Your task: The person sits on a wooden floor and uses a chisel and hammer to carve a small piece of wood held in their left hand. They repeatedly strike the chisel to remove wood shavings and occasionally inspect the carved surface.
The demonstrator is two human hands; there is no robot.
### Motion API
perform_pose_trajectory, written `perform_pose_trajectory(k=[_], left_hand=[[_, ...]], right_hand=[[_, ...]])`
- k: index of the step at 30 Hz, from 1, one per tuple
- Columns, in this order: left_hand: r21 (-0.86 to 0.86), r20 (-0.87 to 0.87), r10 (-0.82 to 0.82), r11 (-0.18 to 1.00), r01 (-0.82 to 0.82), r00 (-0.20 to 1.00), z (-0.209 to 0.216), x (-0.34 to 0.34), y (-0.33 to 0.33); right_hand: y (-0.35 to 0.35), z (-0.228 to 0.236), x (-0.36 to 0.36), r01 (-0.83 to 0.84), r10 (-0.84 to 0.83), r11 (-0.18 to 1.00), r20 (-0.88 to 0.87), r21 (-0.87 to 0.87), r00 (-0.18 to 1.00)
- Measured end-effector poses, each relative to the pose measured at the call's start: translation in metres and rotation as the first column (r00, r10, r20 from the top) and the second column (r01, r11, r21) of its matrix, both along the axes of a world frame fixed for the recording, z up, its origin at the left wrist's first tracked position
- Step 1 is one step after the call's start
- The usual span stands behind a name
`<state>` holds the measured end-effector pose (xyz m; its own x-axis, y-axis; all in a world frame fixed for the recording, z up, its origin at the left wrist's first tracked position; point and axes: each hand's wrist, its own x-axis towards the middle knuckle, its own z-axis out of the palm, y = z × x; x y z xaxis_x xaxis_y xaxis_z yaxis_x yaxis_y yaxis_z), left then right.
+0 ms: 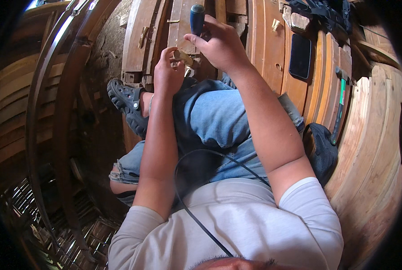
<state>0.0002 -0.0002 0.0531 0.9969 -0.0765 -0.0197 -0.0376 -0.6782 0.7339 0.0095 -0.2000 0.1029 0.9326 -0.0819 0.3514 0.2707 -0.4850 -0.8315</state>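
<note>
My right hand (221,45) is closed around an upright tool with a dark blue, rounded handle (197,20). Its working end is hidden behind my fingers, so its kind does not show. Just left of it and nearer to me, my left hand (168,74) has its fingers curled around a small block of pale wood (182,56). Both hands are above the brown wooden boards (180,29), beyond my bent legs in blue jeans (216,112). Wood shavings (143,37) lie on a board left of the hands.
A black phone (300,56) lies on the boards to the right. Farther right rests a hammer with a green and black handle (342,99). Near the far right edge are a stone-like block (299,21) and a dark bag (325,15). Long curved-looking timbers (68,90) stand at left.
</note>
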Motion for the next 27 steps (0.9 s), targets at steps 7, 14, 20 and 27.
perform_pose_trajectory(k=[7,14,20,27], left_hand=[[0.041,-0.027,-0.022,0.999,0.023,0.999,0.004,0.0,0.001],[0.068,0.013,-0.038,0.997,0.037,0.999,0.003,-0.002,0.001],[0.086,0.01,-0.036,0.996,0.035,0.999,0.0,-0.001,0.003],[0.078,0.023,-0.039,0.996,0.037,0.999,-0.004,0.0,0.002]], right_hand=[[0.011,-0.006,0.003,-0.092,0.09,0.995,0.054,0.036,0.994],[0.014,0.0,0.001,-0.157,0.159,0.987,0.113,-0.031,0.981],[0.016,-0.008,0.003,-0.141,0.147,0.988,0.091,-0.064,0.985],[0.017,-0.009,0.001,-0.132,0.137,0.99,0.098,-0.056,0.986]])
